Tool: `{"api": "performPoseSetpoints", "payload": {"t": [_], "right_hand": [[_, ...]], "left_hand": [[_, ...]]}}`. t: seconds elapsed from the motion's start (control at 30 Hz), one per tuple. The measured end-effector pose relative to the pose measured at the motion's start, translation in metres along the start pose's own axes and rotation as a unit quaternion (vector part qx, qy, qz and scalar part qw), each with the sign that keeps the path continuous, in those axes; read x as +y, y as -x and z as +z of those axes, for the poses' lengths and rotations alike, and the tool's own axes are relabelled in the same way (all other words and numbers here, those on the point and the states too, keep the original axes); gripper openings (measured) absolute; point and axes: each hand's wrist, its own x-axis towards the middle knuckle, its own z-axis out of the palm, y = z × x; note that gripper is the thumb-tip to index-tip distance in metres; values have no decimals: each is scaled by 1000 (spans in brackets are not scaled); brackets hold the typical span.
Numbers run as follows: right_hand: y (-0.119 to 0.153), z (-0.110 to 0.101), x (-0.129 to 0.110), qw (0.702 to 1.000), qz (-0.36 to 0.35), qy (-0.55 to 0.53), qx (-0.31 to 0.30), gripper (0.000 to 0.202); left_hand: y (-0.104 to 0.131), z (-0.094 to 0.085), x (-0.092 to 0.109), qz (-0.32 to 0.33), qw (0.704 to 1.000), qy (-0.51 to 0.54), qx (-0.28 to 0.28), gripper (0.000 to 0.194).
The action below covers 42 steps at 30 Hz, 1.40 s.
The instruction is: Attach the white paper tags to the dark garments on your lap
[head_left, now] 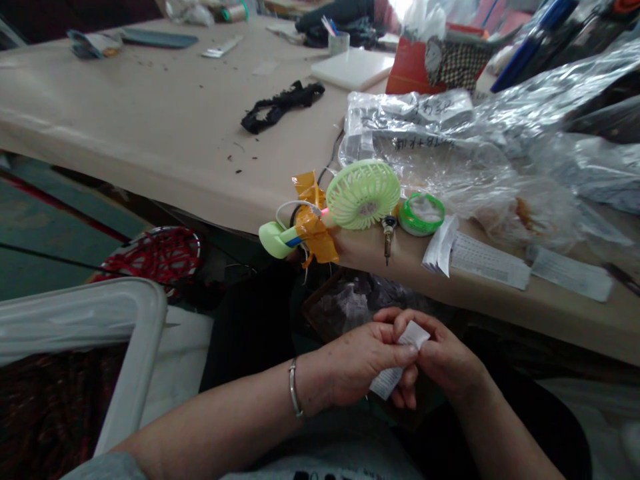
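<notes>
My left hand [367, 360], with a silver bracelet at its wrist, pinches a small white printed slip [387, 381] below the table's front edge. Opposite it, my right hand [443, 350] has its fingers closed on the slip's upper end, and the two hands touch. On the table above them lie a folded bundle of white slips [441, 248] and flat printed strips [490, 260]. Just left of the bundle are a green tape-like ring [421, 213] and a small metal-tipped tool [388, 240] at the edge.
A green fan [364, 195] is taped to the edge of the table [190, 127]. Clear plastic bags [425, 147] cover the right side. Black fabric [283, 107] lies mid-table. A white bin [145, 313] with dark red pieces stands at lower left.
</notes>
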Motion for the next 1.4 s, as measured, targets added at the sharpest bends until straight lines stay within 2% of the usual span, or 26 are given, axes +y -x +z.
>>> {"api": "performPoseSetpoints", "payload": {"t": [0.1,0.17,0.27,0.33,0.4,0.47,0.53,0.57,0.63,0.67,0.73,0.83,0.9,1.0,1.13,1.3,1.4], "right_hand": [[-1,-1,4,999,12,-34,-19,27],[-1,-1,4,999,13,-20,-27,26],[0,0,2,997,-3,74,-1,32],[2,2,-1,984,-42,166,47,37],[5,5,-3,946,-119,281,114,39],[8,7,-5,876,-207,401,169,40],[11,9,-5,807,-264,495,185,41],[12,10,-5,783,-278,527,183,41],[13,11,-3,755,-287,563,176,39],[14,11,-2,752,-287,567,176,38],[15,12,-1,768,-277,544,193,39],[13,14,-1,843,-229,426,237,34],[10,15,-3,897,-179,323,243,24],[2,14,-3,944,-113,209,229,20],[-7,12,-2,961,-78,151,219,22],[-15,20,-10,960,-83,162,211,22],[-21,26,-19,963,-84,169,192,23]], "left_hand": [[-1,1,0,-6,1000,-15,19,36],[-2,1,0,-4,999,-20,27,37],[-2,-1,-1,7,999,-17,27,36],[-2,-3,0,24,999,-6,29,34],[-1,-4,2,40,998,3,42,29],[0,-4,4,45,997,5,58,24],[0,-4,6,41,997,4,69,19],[0,-3,6,38,996,5,76,16],[-1,-2,6,32,995,6,91,14],[0,-2,6,32,995,6,95,14],[0,-3,5,41,995,7,90,16],[2,-5,4,69,995,7,73,25],[3,-5,5,79,994,5,81,28],[5,-5,7,84,991,-8,105,30],[5,-5,8,95,989,-27,112,31],[4,-8,7,124,982,-55,133,29],[3,-14,11,161,968,-113,157,26]]}}
